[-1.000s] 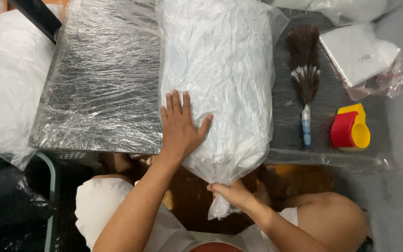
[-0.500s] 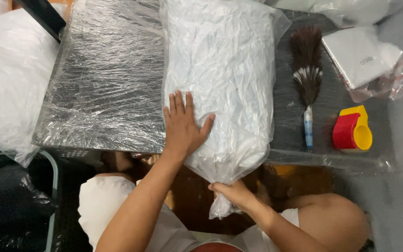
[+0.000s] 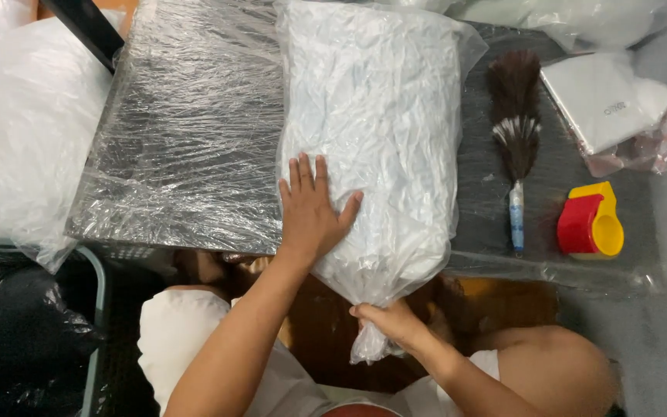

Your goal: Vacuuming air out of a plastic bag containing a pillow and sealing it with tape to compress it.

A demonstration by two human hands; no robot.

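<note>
A clear bag of white cloth (image 3: pixel 372 131) lies on the film-wrapped surface (image 3: pixel 187 139). The left hand (image 3: pixel 312 210) presses flat on the bag's lower part. At 6 o'clock the right hand (image 3: pixel 386 323) grips the gathered bag neck. At 3 o'clock lie a feather duster (image 3: pixel 515 131) and a red-and-yellow tape dispenser (image 3: pixel 590 222).

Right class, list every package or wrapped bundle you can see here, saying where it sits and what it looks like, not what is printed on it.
Clear bag of white cloth: table centre, long, left hand flat on it, right hand gripping its neck.
White flat packet: upper right, in clear wrap.
Bulging white bag: left of the table.
Black bag: lower left.
</note>
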